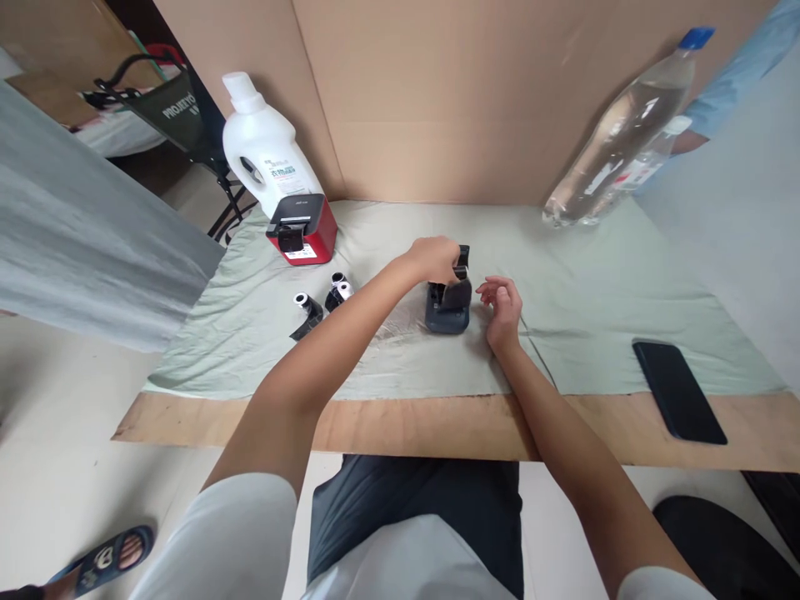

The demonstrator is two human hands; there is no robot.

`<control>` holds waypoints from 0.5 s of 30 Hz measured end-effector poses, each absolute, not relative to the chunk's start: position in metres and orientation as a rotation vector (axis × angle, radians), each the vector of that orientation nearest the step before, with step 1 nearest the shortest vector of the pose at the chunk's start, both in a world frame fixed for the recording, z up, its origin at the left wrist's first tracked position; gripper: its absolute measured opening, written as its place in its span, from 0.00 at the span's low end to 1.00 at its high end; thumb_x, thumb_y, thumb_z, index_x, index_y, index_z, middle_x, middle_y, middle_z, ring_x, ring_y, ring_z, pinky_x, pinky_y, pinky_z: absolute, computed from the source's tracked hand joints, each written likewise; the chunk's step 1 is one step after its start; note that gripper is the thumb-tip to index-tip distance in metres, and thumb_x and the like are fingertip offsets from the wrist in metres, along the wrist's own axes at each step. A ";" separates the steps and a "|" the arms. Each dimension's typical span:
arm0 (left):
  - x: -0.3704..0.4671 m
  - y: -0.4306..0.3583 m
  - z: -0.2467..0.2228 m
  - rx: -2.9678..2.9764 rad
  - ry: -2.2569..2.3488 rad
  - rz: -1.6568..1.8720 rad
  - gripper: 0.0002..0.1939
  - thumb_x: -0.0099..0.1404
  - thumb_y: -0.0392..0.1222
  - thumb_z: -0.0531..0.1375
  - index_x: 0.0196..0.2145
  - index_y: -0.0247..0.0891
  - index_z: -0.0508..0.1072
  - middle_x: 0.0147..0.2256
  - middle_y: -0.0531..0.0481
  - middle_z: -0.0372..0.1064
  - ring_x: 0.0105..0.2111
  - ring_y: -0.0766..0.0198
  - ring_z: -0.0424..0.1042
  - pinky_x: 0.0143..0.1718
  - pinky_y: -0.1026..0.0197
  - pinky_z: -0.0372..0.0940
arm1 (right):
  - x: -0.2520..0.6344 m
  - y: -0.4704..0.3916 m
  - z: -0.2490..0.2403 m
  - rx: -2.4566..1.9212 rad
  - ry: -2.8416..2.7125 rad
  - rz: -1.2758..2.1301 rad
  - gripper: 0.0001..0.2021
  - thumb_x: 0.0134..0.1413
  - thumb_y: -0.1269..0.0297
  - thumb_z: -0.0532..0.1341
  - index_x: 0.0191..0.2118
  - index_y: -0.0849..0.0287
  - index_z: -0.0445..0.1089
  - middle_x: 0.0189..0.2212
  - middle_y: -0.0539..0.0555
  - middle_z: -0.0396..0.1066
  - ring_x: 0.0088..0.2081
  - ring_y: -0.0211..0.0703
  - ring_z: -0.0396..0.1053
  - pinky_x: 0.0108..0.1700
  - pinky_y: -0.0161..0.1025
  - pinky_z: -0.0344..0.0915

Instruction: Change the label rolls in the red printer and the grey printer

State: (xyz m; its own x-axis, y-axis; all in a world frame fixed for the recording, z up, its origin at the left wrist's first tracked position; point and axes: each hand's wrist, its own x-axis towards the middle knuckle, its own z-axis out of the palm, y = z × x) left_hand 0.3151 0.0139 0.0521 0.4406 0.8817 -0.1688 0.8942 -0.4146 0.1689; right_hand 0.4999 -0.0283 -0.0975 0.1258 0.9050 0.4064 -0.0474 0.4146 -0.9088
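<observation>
- Presently, at the far left of the desk (437, 429), a white detergent bottle (266, 150) stands upright against the cardboard wall, with a red-and-black label printer (303, 229) just in front of it; neither is touched.
- Near these, small black-and-white tape rolls (325, 302) lie loose on the green cloth (587, 283), apart from both hands.
- Left hand (434, 258): grip clenched on the raised lid of the dark grey label printer (447, 307), which sits at mid-desk on the cloth. Advice: keep the lid fully raised and steady so the inner bay stays exposed; avoid forcing the hinge.
- Right hand (502, 307): grip released, fingers curled and empty, just beside the printer's right flank, not touching. Advice: brace the body with this hand so it does not slide on the cloth.
- Whether a roll sits inside the bay cannot be told.
- Further right, a black phone (678, 392) lies flat near the desk edge; a clear water bottle (625, 133) stands at the back.
</observation>
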 end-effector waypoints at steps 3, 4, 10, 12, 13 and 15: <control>0.288 -0.010 0.061 2.258 1.475 0.300 0.15 0.60 0.47 0.63 0.42 0.36 0.76 0.41 0.45 0.77 0.43 0.56 0.76 0.42 0.60 0.67 | 0.502 -0.027 -0.098 -0.907 -1.224 0.851 0.21 0.63 0.40 0.56 0.45 0.53 0.71 0.33 0.52 0.74 0.30 0.42 0.65 0.35 0.42 0.61; 0.276 -0.021 0.060 2.163 1.429 0.421 0.14 0.62 0.46 0.61 0.43 0.36 0.74 0.42 0.45 0.76 0.43 0.58 0.75 0.43 0.60 0.67 | 0.502 -0.026 -0.099 -0.904 -1.212 0.858 0.21 0.63 0.40 0.57 0.45 0.53 0.71 0.33 0.52 0.74 0.31 0.42 0.65 0.35 0.41 0.60; 0.197 -0.092 0.024 1.509 1.441 0.879 0.14 0.66 0.45 0.55 0.49 0.41 0.65 0.46 0.48 0.70 0.43 0.61 0.75 0.42 0.59 0.74 | 0.502 -0.024 -0.101 -0.922 -1.227 0.861 0.21 0.63 0.40 0.56 0.44 0.53 0.70 0.33 0.51 0.73 0.30 0.41 0.65 0.34 0.41 0.60; 0.172 -0.110 0.012 1.406 1.470 0.986 0.17 0.64 0.49 0.59 0.48 0.42 0.65 0.43 0.49 0.69 0.38 0.61 0.75 0.36 0.58 0.74 | 0.502 -0.023 -0.102 -0.930 -1.235 0.856 0.21 0.63 0.40 0.56 0.44 0.52 0.70 0.33 0.51 0.73 0.30 0.41 0.65 0.34 0.41 0.60; 0.159 -0.118 0.008 1.378 1.506 1.036 0.19 0.63 0.51 0.61 0.48 0.42 0.66 0.41 0.50 0.69 0.36 0.61 0.74 0.34 0.59 0.74 | 0.502 -0.022 -0.103 -0.930 -1.235 0.855 0.21 0.63 0.40 0.56 0.44 0.52 0.70 0.33 0.51 0.73 0.30 0.41 0.65 0.34 0.41 0.61; 0.130 -0.131 0.003 1.333 1.633 1.159 0.19 0.62 0.53 0.64 0.45 0.42 0.67 0.38 0.51 0.68 0.34 0.62 0.73 0.34 0.59 0.73 | 0.503 -0.021 -0.104 -0.925 -1.229 0.857 0.21 0.63 0.40 0.56 0.44 0.53 0.70 0.33 0.51 0.73 0.30 0.41 0.65 0.34 0.40 0.60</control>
State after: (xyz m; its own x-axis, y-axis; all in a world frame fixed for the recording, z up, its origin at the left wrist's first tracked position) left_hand 0.1304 -0.1315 0.0033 -0.2067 0.9784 0.0091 0.3312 0.0612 0.9416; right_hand 0.5028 -0.0213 -0.1038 0.1390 0.9139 0.3813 -0.0423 0.3902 -0.9198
